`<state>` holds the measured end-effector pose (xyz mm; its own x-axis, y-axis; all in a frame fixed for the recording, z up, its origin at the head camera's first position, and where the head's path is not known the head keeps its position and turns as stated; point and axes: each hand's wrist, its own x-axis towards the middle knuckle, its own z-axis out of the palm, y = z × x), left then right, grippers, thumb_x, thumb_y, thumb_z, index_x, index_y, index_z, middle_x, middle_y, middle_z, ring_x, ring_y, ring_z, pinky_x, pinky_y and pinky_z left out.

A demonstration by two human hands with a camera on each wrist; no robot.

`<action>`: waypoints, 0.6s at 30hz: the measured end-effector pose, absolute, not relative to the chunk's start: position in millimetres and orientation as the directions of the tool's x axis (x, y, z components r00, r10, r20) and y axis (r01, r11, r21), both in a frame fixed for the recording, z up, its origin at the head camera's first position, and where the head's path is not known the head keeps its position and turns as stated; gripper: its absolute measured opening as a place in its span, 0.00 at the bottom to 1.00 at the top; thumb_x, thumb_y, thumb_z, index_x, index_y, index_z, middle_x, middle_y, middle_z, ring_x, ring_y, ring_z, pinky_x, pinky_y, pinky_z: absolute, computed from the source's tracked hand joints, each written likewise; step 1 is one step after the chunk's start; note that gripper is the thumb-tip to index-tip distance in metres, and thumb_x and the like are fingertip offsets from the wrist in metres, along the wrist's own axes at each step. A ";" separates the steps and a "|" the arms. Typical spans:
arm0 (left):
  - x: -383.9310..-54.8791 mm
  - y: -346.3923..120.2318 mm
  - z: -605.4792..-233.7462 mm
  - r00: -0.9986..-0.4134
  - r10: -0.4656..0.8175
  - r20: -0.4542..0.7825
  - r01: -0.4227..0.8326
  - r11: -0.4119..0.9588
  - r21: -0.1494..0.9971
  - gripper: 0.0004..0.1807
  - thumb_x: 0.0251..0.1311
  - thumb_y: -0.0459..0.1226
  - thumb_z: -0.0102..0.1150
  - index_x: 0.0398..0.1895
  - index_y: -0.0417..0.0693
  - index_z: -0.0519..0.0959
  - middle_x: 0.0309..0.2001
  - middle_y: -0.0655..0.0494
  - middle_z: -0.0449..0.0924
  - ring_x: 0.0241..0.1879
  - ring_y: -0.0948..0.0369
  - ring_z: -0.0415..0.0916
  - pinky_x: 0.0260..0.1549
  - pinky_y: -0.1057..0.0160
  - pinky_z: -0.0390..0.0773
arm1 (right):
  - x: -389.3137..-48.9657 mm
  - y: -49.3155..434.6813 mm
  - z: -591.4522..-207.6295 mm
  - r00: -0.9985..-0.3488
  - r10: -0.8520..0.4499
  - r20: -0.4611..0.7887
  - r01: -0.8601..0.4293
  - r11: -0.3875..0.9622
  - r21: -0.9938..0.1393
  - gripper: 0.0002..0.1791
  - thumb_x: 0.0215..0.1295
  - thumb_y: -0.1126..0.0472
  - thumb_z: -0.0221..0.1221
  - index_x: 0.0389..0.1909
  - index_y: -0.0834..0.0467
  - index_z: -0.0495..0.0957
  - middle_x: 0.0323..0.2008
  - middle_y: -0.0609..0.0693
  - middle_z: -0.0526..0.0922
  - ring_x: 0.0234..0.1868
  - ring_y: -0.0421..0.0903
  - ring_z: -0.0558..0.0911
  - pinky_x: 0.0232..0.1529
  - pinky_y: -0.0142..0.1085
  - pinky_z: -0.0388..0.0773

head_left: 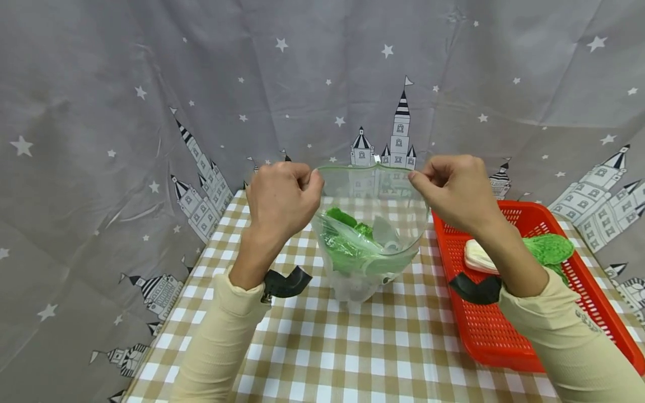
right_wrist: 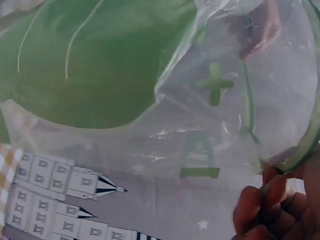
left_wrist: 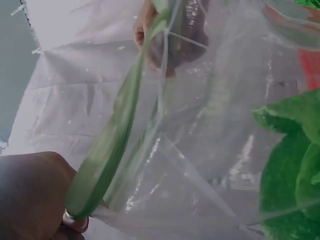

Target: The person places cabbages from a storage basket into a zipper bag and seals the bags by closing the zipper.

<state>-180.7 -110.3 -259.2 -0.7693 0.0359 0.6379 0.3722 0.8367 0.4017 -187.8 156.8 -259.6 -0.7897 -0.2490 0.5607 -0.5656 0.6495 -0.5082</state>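
A clear plastic zip bag point(head_left: 363, 187) with a green strip along its mouth hangs between the two hands above the table. My left hand point(head_left: 282, 196) pinches the left end of the strip, and my right hand point(head_left: 461, 193) pinches the right end. A small white slider point(head_left: 377, 159) sits mid-strip. Green leafy produce point(head_left: 347, 240) lies inside the bag; its exact kind is unclear through the plastic. In the left wrist view the green strip point(left_wrist: 107, 160) bows apart from the opposite edge, so the mouth is parted. Green printed marks point(right_wrist: 215, 84) show on the bag in the right wrist view.
A red perforated basket point(head_left: 478, 324) stands on the right under the right forearm. It holds a white-stalked piece point(head_left: 478, 256) and green leaves point(head_left: 549, 249), partly hidden by the arm. A checked cloth point(head_left: 312, 358) covers the table; a grey curtain point(head_left: 312, 73) hangs behind.
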 end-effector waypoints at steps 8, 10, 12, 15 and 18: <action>-185.6 -107.6 -267.4 -0.800 0.058 0.597 0.438 0.736 0.516 0.23 0.54 0.35 0.52 0.02 0.54 0.60 0.05 0.62 0.57 0.11 0.62 0.59 0.12 0.61 0.58 | -188.8 163.2 -263.6 -0.807 -0.268 0.526 -0.551 0.660 -0.510 0.15 0.64 0.63 0.61 0.16 0.56 0.76 0.13 0.46 0.70 0.18 0.44 0.67 0.22 0.34 0.61; -186.3 -105.3 -266.9 -0.774 0.072 0.629 0.496 0.688 0.531 0.25 0.55 0.34 0.53 0.02 0.53 0.60 0.05 0.62 0.57 0.10 0.62 0.57 0.12 0.61 0.56 | -189.4 165.7 -264.5 -0.805 -0.281 0.523 -0.558 0.659 -0.505 0.15 0.64 0.61 0.61 0.17 0.56 0.77 0.14 0.45 0.70 0.18 0.43 0.67 0.22 0.34 0.61; -187.4 -103.2 -266.5 -0.750 0.080 0.657 0.546 0.636 0.545 0.26 0.56 0.34 0.55 0.02 0.53 0.60 0.05 0.63 0.57 0.10 0.64 0.55 0.13 0.62 0.55 | -189.4 169.1 -264.9 -0.812 -0.294 0.504 -0.555 0.656 -0.511 0.15 0.65 0.60 0.62 0.18 0.56 0.78 0.15 0.45 0.71 0.18 0.44 0.68 0.22 0.33 0.62; -189.1 -98.3 -264.9 -0.719 0.085 0.690 0.605 0.564 0.561 0.26 0.57 0.33 0.55 0.03 0.52 0.60 0.06 0.63 0.57 0.10 0.65 0.53 0.13 0.64 0.53 | -188.8 178.0 -267.7 -0.849 -0.320 0.421 -0.517 0.666 -0.538 0.13 0.66 0.54 0.62 0.23 0.55 0.82 0.17 0.45 0.74 0.20 0.44 0.71 0.23 0.33 0.66; -191.6 -91.9 -262.5 -0.708 0.082 0.701 0.628 0.527 0.573 0.26 0.57 0.32 0.54 0.03 0.51 0.60 0.06 0.62 0.57 0.10 0.67 0.52 0.13 0.65 0.53 | -190.5 193.5 -276.8 -0.889 -0.326 0.320 -0.455 0.699 -0.552 0.14 0.67 0.48 0.62 0.27 0.53 0.84 0.19 0.46 0.76 0.22 0.45 0.73 0.25 0.34 0.68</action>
<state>-191.6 -91.9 -262.5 -0.7085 0.0822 0.7010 0.6278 0.5270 0.5728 -190.5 193.5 -276.8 -0.8894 -0.3263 0.3203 -0.4551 0.6989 -0.5517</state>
